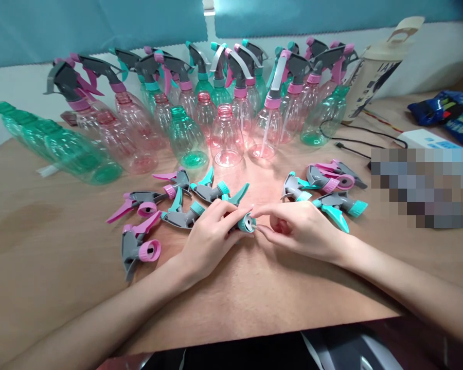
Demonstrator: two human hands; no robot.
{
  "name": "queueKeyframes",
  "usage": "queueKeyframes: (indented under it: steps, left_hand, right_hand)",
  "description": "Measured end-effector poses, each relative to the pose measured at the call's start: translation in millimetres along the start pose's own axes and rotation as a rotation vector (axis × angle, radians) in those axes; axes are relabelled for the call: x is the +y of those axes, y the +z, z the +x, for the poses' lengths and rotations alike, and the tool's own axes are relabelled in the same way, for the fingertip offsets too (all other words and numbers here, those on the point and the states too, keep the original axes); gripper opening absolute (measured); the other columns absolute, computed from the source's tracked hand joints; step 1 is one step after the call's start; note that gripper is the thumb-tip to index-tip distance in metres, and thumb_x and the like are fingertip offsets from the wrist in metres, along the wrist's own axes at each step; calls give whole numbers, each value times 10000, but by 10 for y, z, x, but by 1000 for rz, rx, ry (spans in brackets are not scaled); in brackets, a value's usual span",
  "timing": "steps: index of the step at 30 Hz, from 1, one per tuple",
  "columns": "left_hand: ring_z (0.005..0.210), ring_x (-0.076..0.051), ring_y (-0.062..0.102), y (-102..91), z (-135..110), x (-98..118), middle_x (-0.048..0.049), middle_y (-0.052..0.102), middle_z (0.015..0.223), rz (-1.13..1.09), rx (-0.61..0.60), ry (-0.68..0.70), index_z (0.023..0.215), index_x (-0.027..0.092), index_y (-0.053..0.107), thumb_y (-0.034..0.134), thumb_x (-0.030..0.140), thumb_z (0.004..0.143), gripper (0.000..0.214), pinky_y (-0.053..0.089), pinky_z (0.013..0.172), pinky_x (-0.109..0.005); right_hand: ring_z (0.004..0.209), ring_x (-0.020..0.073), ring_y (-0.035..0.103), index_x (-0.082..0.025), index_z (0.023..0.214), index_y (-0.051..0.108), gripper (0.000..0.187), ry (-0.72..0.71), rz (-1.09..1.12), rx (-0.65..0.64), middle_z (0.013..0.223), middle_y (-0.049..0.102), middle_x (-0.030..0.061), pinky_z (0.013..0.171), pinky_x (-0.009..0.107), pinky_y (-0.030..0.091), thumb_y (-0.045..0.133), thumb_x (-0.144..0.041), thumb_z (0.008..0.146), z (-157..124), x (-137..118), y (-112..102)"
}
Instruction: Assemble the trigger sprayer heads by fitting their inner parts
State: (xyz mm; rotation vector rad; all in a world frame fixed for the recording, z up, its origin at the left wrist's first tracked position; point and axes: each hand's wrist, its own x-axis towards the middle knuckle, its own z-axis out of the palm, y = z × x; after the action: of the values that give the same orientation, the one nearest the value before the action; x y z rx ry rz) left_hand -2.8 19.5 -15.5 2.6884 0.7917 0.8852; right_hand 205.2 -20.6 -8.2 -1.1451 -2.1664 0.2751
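My left hand is closed around a trigger spray head, its teal collar turned toward my right hand with the open underside showing. The teal trigger sticks up above my fingers, while the rest of the head is hidden in my grip. My right hand is at the collar, index finger and thumb curled at its rim; whatever small thing they pinch is too small to make out. Left of my hands lie several loose pink and teal spray heads. More loose spray heads lie beyond my right hand.
Several clear pink bottles and green bottles stand behind, many fitted with spray heads. Green bottles lean in a row at left. A cream tumbler, black cable and blue packet are at right.
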Motion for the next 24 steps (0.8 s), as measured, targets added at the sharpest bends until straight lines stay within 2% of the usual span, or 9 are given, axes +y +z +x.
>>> queueKeyframes:
  steps: [5,11,17,24]
  left_hand:
    - [810,-175,537,5,7,5,-54,580,898,14,-9,22,1183,166,575,566,146,869,315,493,664,-295]
    - [814,-179,533,17,0,-2,-54,566,899,10,-33,-11,1256,215,545,549,174,884,374,490,652,-291]
    - [819,-182,525,5,12,20,-63,564,894,15,-75,13,1221,172,564,528,162,891,332,483,651,-288]
    - [837,-180,527,-6,18,2,-54,555,917,-29,-59,5,1254,200,539,566,141,870,390,482,663,-281]
  right_hand:
    - [481,90,517,-166,993,647,169,-69,-54,56,566,593,-41,521,215,378,573,-222,853,-1,13,-3]
    - [467,89,518,-177,1019,628,184,-58,-26,61,562,591,-49,507,213,383,561,-202,850,12,-16,63]
    - [444,79,490,-155,879,629,85,-105,2,90,560,596,-43,492,211,385,554,-170,840,26,-61,102]
    - [437,88,476,-150,992,638,185,-50,-94,84,545,581,-49,484,222,360,594,-223,828,11,-29,33]
